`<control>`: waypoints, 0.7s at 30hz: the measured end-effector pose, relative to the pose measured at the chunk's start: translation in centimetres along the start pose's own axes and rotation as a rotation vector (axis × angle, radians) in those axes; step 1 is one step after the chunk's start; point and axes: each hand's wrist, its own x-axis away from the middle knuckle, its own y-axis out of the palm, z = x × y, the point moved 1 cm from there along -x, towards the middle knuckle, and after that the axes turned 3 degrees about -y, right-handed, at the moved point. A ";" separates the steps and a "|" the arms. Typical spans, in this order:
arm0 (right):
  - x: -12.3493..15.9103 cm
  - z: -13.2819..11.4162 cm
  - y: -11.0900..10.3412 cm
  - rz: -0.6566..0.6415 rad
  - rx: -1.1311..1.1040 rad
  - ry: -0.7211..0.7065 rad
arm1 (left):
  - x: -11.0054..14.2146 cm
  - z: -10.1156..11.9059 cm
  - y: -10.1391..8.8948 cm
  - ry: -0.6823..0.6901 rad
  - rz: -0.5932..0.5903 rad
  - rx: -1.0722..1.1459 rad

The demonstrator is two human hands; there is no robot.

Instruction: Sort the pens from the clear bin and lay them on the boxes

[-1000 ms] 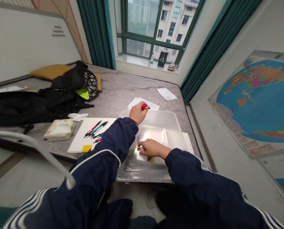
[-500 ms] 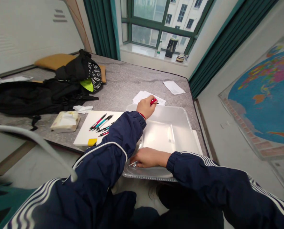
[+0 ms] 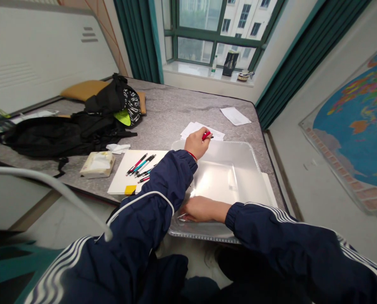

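My left hand (image 3: 197,142) is closed around a red pen (image 3: 206,135) with a dark end, above the far left edge of a clear plastic bin (image 3: 255,162). Down inside that bin, at its near left corner, my right hand (image 3: 199,209) has its fingers drawn together. A thin whitish piece (image 3: 182,217) shows by those fingertips; its kind cannot be made out. Left of the bin, several pens (image 3: 140,164), red, teal and black, lie on a white board (image 3: 120,179), partly covered by my left sleeve. A yellow square (image 3: 130,189) sits at the board's near edge.
A tissue pack (image 3: 98,164) and a crumpled tissue (image 3: 118,148) lie left of the board. Behind them is a black backpack (image 3: 68,135). Papers (image 3: 218,134) lie behind the bin, and another sheet (image 3: 235,116) farther right. A white curved tube (image 3: 64,190) crosses the left foreground.
My right hand has moved from the middle of the bin to its near left corner, and its fingers have closed there. The left hand keeps the red pen. The view has shifted slightly.
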 end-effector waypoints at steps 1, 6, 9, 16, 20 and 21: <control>0.0 0.0 -0.1 0.007 0.011 0.012 | 0.0 0.0 0.0 0.005 0.003 0.004; 0.2 0.1 -2.3 0.084 -0.023 0.022 | 0.1 -0.2 -0.1 0.010 0.027 0.035; 0.9 0.8 -4.3 0.127 -0.058 0.017 | -0.1 -0.3 0.0 -0.031 0.029 0.088; 5.8 5.2 -8.2 0.327 -0.301 0.241 | -0.7 -0.8 0.9 -0.104 -0.019 0.356; 9.2 7.9 -10.5 0.873 -0.588 0.381 | -0.8 -0.6 1.6 -0.147 -0.154 0.502; 9.7 8.4 -10.8 1.031 -0.669 0.415 | -0.8 -0.5 1.7 -0.160 -0.180 0.525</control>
